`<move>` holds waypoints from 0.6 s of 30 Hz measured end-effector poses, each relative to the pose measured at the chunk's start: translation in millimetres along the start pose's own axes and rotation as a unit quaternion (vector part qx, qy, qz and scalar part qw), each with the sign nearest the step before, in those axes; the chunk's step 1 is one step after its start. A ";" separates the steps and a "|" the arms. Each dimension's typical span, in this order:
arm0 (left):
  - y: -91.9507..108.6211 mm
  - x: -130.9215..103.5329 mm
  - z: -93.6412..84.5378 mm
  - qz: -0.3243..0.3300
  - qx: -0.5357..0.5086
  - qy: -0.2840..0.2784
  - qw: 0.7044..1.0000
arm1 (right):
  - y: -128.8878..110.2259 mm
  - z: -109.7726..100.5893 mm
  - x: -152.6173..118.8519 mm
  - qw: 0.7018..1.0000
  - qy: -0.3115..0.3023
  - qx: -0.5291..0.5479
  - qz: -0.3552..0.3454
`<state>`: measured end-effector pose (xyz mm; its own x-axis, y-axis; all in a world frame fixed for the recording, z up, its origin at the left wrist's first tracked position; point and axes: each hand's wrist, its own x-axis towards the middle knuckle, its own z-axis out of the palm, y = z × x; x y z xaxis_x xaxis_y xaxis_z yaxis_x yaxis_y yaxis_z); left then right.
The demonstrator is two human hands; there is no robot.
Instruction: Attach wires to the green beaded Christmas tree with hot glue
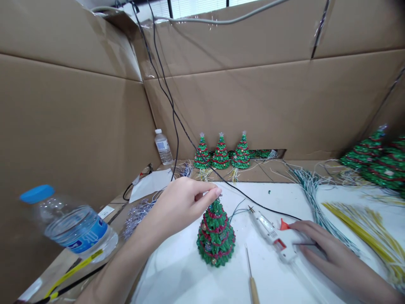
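Observation:
A small green tree with red garlands (216, 236) stands upright on the white work surface (183, 278). My left hand (186, 200) pinches at the tip of this tree; whatever lies between thumb and finger is mostly hidden. To the right, a white glue gun with an orange trigger (268, 230) rests on the surface, its nozzle toward the tree. My right hand (325, 249) has its fingers around the gun's handle. Thin green wires (238, 210) run between the tree and the nozzle. An awl with a wooden handle (253, 290) lies between tree and gun.
Three finished-looking trees (220, 154) line the back cardboard wall (253, 97). Wire bundles (311, 194) and yellow strands (363, 228) lie right, near more trees (386, 162). Left are a large water bottle (82, 230), a small bottle (163, 147) and tinsel (137, 217). A black cable crosses behind.

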<state>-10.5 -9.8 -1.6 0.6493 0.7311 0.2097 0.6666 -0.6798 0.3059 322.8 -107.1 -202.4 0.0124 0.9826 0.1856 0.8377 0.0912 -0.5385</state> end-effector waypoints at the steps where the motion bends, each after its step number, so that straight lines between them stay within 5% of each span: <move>1: 0.3 -0.3 -0.4 -0.001 0.000 0.000 1.000 | -0.6 -0.6 0.2 1.000 -0.006 0.000 0.000; 18: -4.5 0.3 2.8 0.074 -0.031 0.076 0.994 | 10.0 2.5 -2.8 0.999 -0.033 -0.001 0.001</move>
<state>-12.2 -6.8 -5.5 0.6729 0.6265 0.3934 0.5403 -0.7794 0.3171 329.7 -108.5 -210.3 -0.0221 0.9912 0.1303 0.8384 0.0894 -0.5377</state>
